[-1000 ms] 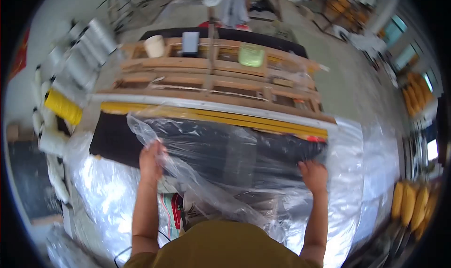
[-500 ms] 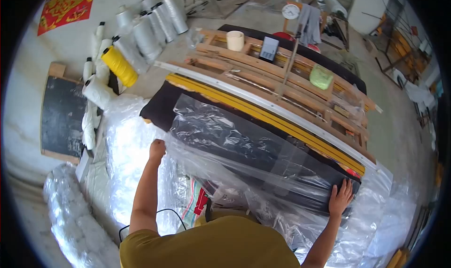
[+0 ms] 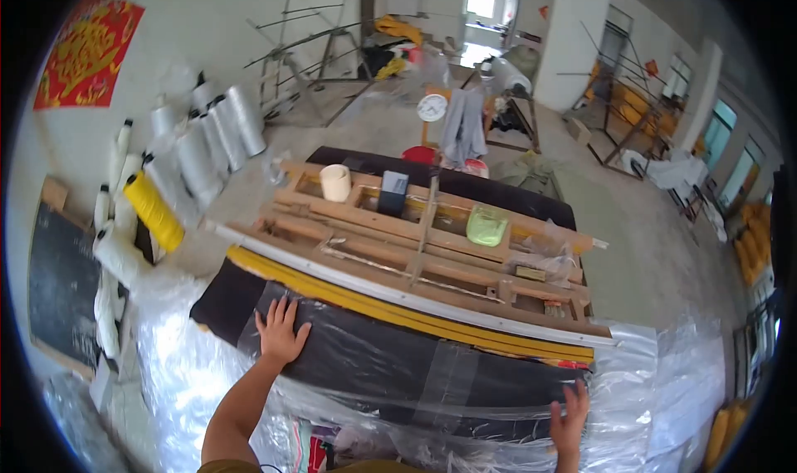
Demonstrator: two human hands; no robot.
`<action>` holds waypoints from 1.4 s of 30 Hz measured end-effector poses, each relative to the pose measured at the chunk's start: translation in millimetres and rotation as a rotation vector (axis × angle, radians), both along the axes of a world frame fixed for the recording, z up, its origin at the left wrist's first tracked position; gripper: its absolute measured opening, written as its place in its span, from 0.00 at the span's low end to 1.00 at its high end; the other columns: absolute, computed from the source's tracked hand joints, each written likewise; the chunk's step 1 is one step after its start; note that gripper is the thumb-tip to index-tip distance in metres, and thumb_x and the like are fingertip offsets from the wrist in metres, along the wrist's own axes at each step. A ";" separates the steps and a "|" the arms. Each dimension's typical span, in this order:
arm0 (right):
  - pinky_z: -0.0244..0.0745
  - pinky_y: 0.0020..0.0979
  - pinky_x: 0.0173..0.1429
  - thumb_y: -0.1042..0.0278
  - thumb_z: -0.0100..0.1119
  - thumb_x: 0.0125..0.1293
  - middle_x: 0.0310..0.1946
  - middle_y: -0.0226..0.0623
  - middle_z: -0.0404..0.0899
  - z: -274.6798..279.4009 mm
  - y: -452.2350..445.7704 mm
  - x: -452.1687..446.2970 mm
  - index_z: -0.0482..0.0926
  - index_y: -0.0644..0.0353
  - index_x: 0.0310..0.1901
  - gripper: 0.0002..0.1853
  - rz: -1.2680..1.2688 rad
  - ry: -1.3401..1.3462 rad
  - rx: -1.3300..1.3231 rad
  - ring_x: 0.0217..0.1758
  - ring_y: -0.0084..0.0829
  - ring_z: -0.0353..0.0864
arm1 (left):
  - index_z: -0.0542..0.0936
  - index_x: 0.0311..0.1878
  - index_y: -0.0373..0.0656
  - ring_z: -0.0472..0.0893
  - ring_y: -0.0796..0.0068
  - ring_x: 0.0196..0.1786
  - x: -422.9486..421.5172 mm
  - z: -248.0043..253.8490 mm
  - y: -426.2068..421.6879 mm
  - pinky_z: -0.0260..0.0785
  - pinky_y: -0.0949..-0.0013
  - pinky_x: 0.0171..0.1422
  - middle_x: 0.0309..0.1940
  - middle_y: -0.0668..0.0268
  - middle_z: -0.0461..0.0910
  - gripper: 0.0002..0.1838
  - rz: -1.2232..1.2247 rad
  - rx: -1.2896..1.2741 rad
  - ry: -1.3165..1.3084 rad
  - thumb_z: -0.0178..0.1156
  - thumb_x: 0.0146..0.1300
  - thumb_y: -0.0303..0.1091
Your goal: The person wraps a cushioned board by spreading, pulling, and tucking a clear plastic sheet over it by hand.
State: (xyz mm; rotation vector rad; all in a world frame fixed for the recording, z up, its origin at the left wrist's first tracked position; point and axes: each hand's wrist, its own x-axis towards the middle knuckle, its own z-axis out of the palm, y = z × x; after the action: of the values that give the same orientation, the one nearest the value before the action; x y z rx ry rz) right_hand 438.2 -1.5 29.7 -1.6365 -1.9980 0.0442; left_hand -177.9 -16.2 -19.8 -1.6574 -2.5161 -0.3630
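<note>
A clear plastic sheet (image 3: 357, 340) lies over the black padded surface (image 3: 217, 300) at the near side of the wooden bench. My left hand (image 3: 283, 334) rests on the sheet near its left end, fingers spread. At the right end of the black surface my right hand (image 3: 569, 419) is raised with its fingers apart; whether it touches the sheet I cannot tell. A yellow strip (image 3: 415, 317) and a pale metal bar (image 3: 398, 299) run along the bench just beyond the sheet.
On the slatted wooden frame (image 3: 365, 241) stand a cream tape roll (image 3: 335, 182), a dark box (image 3: 393, 193) and a green pouch (image 3: 486, 226). Wrapped film rolls (image 3: 198, 162) and a yellow roll (image 3: 154, 212) stand at the left. Loose plastic (image 3: 178, 365) hangs beside the bench.
My left hand has gone from a fist at the sheet's near left edge to lying spread on the sheet. The right hand has lifted slightly, fingers apart. The head view has tilted up.
</note>
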 end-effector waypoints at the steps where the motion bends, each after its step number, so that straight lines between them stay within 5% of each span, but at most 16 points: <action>1: 0.55 0.48 0.69 0.58 0.57 0.64 0.62 0.56 0.65 45.9 5.7 -15.4 0.74 0.64 0.56 0.23 0.050 0.144 0.038 0.67 0.53 0.62 | 0.63 0.70 0.49 0.53 0.55 0.75 2.5 2.9 3.4 0.35 0.33 0.74 0.72 0.58 0.58 0.35 0.001 -0.021 -0.002 0.49 0.65 0.59; 5: 0.60 0.42 0.66 0.57 0.46 0.70 0.50 0.46 0.74 225.3 -20.6 -98.3 0.73 0.68 0.52 0.21 0.285 0.365 0.525 0.56 0.45 0.70 | 0.62 0.70 0.49 0.52 0.55 0.75 5.0 2.6 13.9 0.35 0.35 0.74 0.72 0.59 0.58 0.35 0.022 -0.069 -0.019 0.48 0.65 0.59; 10: 0.60 0.37 0.61 0.60 0.50 0.67 0.47 0.38 0.74 271.8 -42.8 -117.8 0.74 0.63 0.51 0.17 0.776 0.787 0.784 0.53 0.37 0.70 | 0.62 0.70 0.49 0.52 0.55 0.76 6.6 0.2 13.9 0.36 0.37 0.75 0.72 0.60 0.58 0.35 0.020 -0.069 -0.004 0.47 0.65 0.59; 18: 0.60 0.29 0.54 0.65 0.57 0.62 0.44 0.25 0.74 281.8 -73.1 -105.2 0.75 0.56 0.48 0.13 1.041 1.140 0.803 0.48 0.24 0.70 | 0.62 0.70 0.49 0.53 0.56 0.75 2.4 -2.1 9.0 0.39 0.38 0.74 0.72 0.59 0.58 0.34 0.026 -0.048 0.023 0.49 0.65 0.58; 27: 0.60 0.21 0.47 0.72 0.65 0.56 0.42 0.13 0.73 281.5 -86.4 -92.2 0.77 0.48 0.46 0.16 1.058 1.237 0.779 0.45 0.13 0.69 | 0.63 0.70 0.49 0.53 0.57 0.76 -3.4 -5.0 8.4 0.39 0.40 0.75 0.72 0.61 0.58 0.35 0.021 -0.033 0.027 0.50 0.65 0.58; 33: 0.62 0.17 0.43 0.77 0.65 0.54 0.41 0.17 0.74 267.0 -112.7 -51.5 0.78 0.52 0.41 0.13 0.956 1.214 0.408 0.45 0.15 0.70 | 0.54 0.74 0.49 0.47 0.52 0.77 9.8 -4.1 9.3 0.34 0.30 0.72 0.75 0.53 0.50 0.44 0.154 -0.008 0.077 0.51 0.61 0.63; 38: 0.67 0.20 0.45 0.76 0.62 0.57 0.40 0.23 0.75 254.8 -84.8 -57.3 0.78 0.56 0.43 0.12 0.943 1.190 0.662 0.45 0.19 0.72 | 0.56 0.74 0.52 0.45 0.54 0.78 -5.0 -4.0 16.0 0.35 0.29 0.71 0.75 0.58 0.50 0.44 0.201 -0.146 -0.002 0.51 0.60 0.66; 42: 0.70 0.26 0.47 0.71 0.59 0.61 0.43 0.27 0.76 196.8 -58.3 -43.2 0.78 0.60 0.45 0.10 0.440 0.881 0.538 0.47 0.23 0.74 | 0.57 0.73 0.56 0.47 0.56 0.77 -1.3 -10.5 13.2 0.37 0.28 0.70 0.76 0.63 0.50 0.42 0.210 -0.195 0.022 0.55 0.59 0.63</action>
State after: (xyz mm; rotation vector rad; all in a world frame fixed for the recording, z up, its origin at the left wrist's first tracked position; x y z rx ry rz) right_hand 395.0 -59.7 226.5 -0.6324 -1.4401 0.3038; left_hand -179.2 -3.0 -30.3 -1.4240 -2.7511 -0.0816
